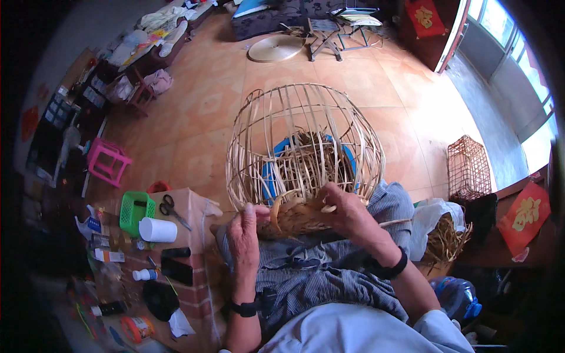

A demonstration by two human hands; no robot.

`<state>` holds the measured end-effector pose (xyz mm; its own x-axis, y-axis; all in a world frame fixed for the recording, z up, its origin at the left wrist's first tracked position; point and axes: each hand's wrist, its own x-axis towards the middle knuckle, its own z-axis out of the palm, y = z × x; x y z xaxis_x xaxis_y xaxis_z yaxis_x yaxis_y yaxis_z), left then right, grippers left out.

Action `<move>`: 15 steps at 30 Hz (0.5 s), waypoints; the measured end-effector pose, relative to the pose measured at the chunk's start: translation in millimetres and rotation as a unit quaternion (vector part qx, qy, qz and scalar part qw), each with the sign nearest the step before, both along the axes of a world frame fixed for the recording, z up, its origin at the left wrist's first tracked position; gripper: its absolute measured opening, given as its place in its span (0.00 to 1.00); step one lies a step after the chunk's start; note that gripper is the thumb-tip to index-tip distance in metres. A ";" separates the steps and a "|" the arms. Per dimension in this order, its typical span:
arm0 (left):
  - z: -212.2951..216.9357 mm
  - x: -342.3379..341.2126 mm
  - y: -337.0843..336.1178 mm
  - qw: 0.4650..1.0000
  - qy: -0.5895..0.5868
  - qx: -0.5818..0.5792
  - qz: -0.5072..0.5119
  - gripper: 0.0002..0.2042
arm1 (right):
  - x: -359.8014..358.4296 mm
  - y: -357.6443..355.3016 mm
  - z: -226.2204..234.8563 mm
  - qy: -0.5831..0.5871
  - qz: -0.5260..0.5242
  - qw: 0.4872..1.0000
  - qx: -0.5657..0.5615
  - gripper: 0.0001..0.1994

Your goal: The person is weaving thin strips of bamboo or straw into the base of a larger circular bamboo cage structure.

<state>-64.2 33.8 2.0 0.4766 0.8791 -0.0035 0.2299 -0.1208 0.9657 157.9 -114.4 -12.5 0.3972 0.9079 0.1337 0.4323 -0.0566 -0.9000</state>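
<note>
A large open-framed wicker basket (306, 88) of pale, thin strips rests against my lap, its ribs spreading away from me. Its near part is a densely woven brown section (303, 219), with a curved band standing up at the left end. At that left end is my left hand (242, 230), its fingertips pressed together; what they hold, if anything, is hidden. My right hand (348, 215) pinches a pale strip (328, 208) at the right end of the weave. Through the ribs shows a blue basin (268, 179) heaped with loose brown strips.
On the left, a cloth-covered table (197, 259) carries scissors (175, 210), a green plastic basket (136, 213), a white cup (158, 230) and bottles. Beyond it stands a pink stool (109, 162). A wire-like crate (469, 167) and a bag of strips (432, 223) are on the right.
</note>
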 end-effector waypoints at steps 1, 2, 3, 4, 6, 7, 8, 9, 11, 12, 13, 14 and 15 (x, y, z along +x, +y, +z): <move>-0.4 0.3 -0.6 0.999 -0.045 -0.003 0.000 0.18 | -2.9 0.5 1.4 -0.052 0.000 0.999 -0.014 0.13; -0.3 1.3 -1.2 0.996 -0.089 -0.006 0.001 0.17 | -4.2 0.1 2.0 -0.103 -0.001 0.994 -0.029 0.12; 9.4 7.2 -7.1 0.993 -0.114 -0.027 0.018 0.09 | 3.3 -0.4 -15.5 -0.066 -0.048 0.996 0.023 0.10; 9.6 4.5 -6.0 0.993 -0.110 0.014 0.026 0.08 | 12.4 -4.6 -19.2 0.134 -0.056 0.989 0.037 0.09; 7.0 -2.8 -2.5 0.989 -0.103 0.095 0.044 0.05 | 33.3 -18.4 -20.1 0.509 -0.064 0.856 0.056 0.08; 6.5 -5.3 0.1 0.985 -0.095 0.141 0.039 0.05 | 33.2 -25.7 -18.1 0.575 -0.051 0.811 0.092 0.11; 6.4 -7.9 2.8 0.978 -0.086 0.186 0.035 0.05 | 26.0 -27.8 -17.5 0.465 -0.052 0.884 0.026 0.12; 5.3 -8.6 4.9 0.969 -0.079 0.230 0.030 0.06 | 14.9 -26.4 -9.4 0.343 -0.053 0.937 -0.040 0.13; 15.0 -1.1 -0.3 0.952 -0.038 0.303 0.017 0.06 | 0.7 -34.7 -30.6 0.087 -0.011 0.993 -0.077 0.18; 18.9 -2.1 -2.0 0.940 -0.014 0.340 0.015 0.06 | -3.3 -35.4 -22.3 0.116 -0.015 0.987 -0.109 0.18; 19.0 -1.2 -2.6 0.939 -0.010 0.344 0.015 0.07 | -6.0 -36.6 -5.1 0.141 -0.018 0.980 -0.140 0.18; 18.6 -0.3 -3.0 0.937 -0.006 0.349 0.015 0.07 | -6.7 -35.9 4.4 0.166 -0.022 0.971 -0.171 0.19; 18.9 0.0 -4.5 0.936 -0.001 0.352 0.013 0.08 | 5.0 -43.5 -5.0 0.356 -0.068 0.926 -0.108 0.19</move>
